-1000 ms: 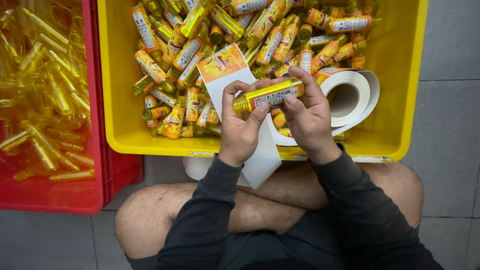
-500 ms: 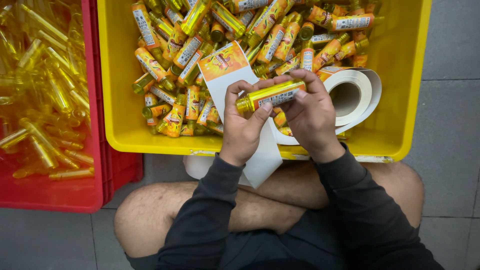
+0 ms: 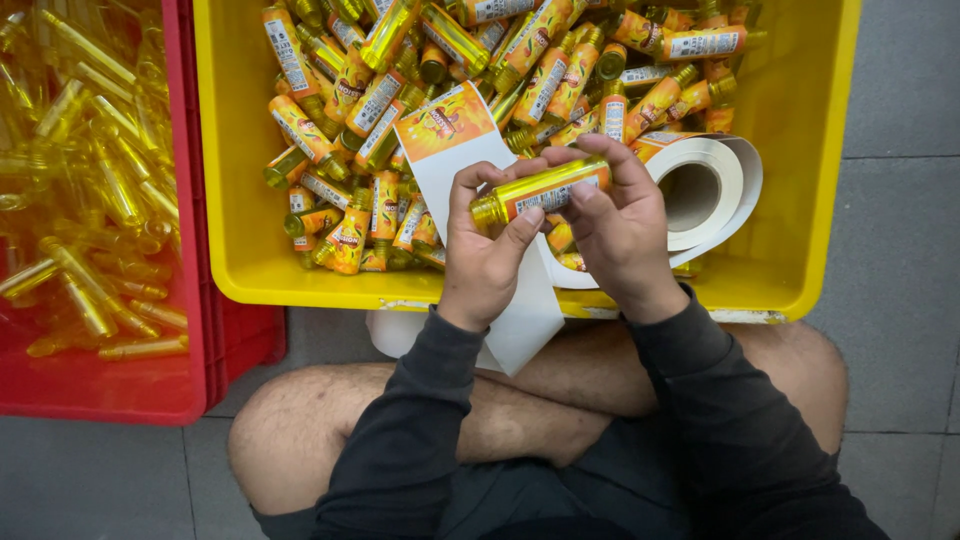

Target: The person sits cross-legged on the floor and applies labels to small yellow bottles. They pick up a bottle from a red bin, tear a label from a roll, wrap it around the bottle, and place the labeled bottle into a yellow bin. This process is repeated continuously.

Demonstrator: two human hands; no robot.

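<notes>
Both hands clamp one small yellow bottle (image 3: 540, 190) above the yellow crate (image 3: 830, 150); left hand (image 3: 487, 255) grips its cap end; right hand (image 3: 622, 225) presses its label; label roll (image 3: 700, 190) lies inside the crate.

We get bright, even overhead light, soft shadows under the hands. Glare on the clear bottles in the red crate (image 3: 190, 390), slightly soft there. Centre sharp, no obvious edge distortion.

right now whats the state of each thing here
small bottle: lying sideways, held by both hands
left hand: gripping its capped end
right hand: fingers over its label
label roll: partly unwound, in yellow crate
red crate: holds unlabelled yellow bottles
</notes>
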